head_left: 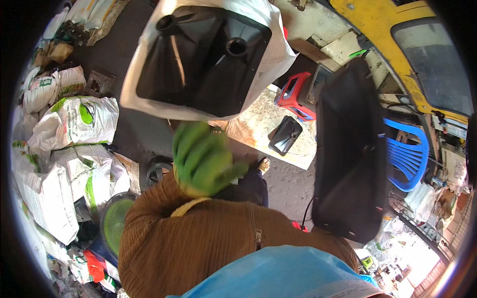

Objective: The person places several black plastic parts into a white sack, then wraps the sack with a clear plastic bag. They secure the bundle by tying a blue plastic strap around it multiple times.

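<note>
My left hand [202, 158], in a green glove, is raised in front of my chest. It is blurred, with its fingers loosely apart and nothing seen in them. Just beyond it stands a large white woven sack [196, 111] with a black moulded plastic shell [208, 64] in its mouth; two round tube-like ports show on the shell. On my right, a long black plastic panel or shell [348, 154] with rounded corners is held up on edge, somewhat blurred. My right sleeve [338, 243] runs in behind it, and the panel hides my right hand.
Several stuffed white sacks [79, 121] line the left side, beside a round fan [118, 218]. A red plastic stool [295, 94] and a small black shell [284, 135] on a pale sheet lie ahead. A blue chair [410, 154] stands right, below a yellow frame [407, 54].
</note>
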A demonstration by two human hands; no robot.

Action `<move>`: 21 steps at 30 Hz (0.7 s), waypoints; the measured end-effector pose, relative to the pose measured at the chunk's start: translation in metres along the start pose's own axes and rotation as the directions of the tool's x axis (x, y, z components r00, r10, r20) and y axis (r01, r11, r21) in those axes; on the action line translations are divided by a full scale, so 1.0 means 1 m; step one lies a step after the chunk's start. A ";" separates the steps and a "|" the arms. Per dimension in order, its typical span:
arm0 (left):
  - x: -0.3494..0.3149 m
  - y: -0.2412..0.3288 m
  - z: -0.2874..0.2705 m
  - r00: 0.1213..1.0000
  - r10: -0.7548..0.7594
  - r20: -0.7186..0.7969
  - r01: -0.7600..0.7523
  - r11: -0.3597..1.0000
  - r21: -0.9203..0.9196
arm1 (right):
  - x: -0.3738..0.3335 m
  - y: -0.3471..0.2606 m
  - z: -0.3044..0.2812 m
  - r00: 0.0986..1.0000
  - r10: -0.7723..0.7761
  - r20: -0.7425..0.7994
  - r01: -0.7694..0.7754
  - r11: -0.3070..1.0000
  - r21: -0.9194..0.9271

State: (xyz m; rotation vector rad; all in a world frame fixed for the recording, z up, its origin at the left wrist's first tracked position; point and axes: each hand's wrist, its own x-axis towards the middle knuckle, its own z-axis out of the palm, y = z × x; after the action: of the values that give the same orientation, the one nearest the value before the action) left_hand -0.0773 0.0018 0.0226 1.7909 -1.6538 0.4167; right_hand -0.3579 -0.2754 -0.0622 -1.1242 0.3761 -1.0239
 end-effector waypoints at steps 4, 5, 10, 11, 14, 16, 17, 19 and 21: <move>0.034 -0.031 -0.011 0.938 -0.186 0.293 0.180 0.983 0.046 | 0.103 -0.057 0.123 0.949 -0.070 0.307 0.049 0.996 0.075; 0.034 -0.034 -0.011 0.841 -0.156 0.518 0.168 0.985 0.024 | 0.122 -0.059 0.156 0.925 -0.010 0.380 0.016 1.000 -0.012; 0.018 -0.033 0.014 0.959 -0.004 0.285 -0.033 0.992 0.124 | 0.182 -0.006 0.276 0.757 0.281 0.590 0.090 0.849 -0.520; 0.012 -0.032 0.017 0.911 -0.055 0.410 0.006 0.993 0.118 | 0.187 0.012 0.287 0.764 0.419 0.491 -0.062 0.805 -0.591; -0.003 -0.034 0.024 0.897 -0.052 0.439 0.025 0.997 0.067 | 0.189 0.047 0.293 0.801 0.396 0.448 0.170 0.567 -0.806; -0.009 -0.036 0.026 0.903 -0.043 0.428 0.036 0.999 0.024 | 0.187 0.058 0.286 0.786 0.351 0.509 0.325 0.465 -0.823; -0.011 -0.038 0.026 0.894 -0.016 0.448 0.009 1.000 0.018 | 0.185 0.062 0.283 0.794 0.364 0.487 0.347 0.386 -0.855; -0.012 -0.040 0.027 0.922 -0.001 0.388 0.008 1.000 -0.014 | 0.183 0.068 0.281 0.784 0.362 0.505 0.419 0.291 -0.860; -0.012 -0.042 0.028 0.925 0.010 0.379 -0.001 1.000 -0.022 | 0.181 0.070 0.283 0.776 0.337 0.533 0.435 0.324 -0.840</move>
State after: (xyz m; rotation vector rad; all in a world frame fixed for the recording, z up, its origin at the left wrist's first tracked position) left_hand -0.0445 -0.0081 -0.0160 1.9408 -1.9131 0.0508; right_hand -0.0306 -0.2616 0.0388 -2.5460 0.3791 -0.2669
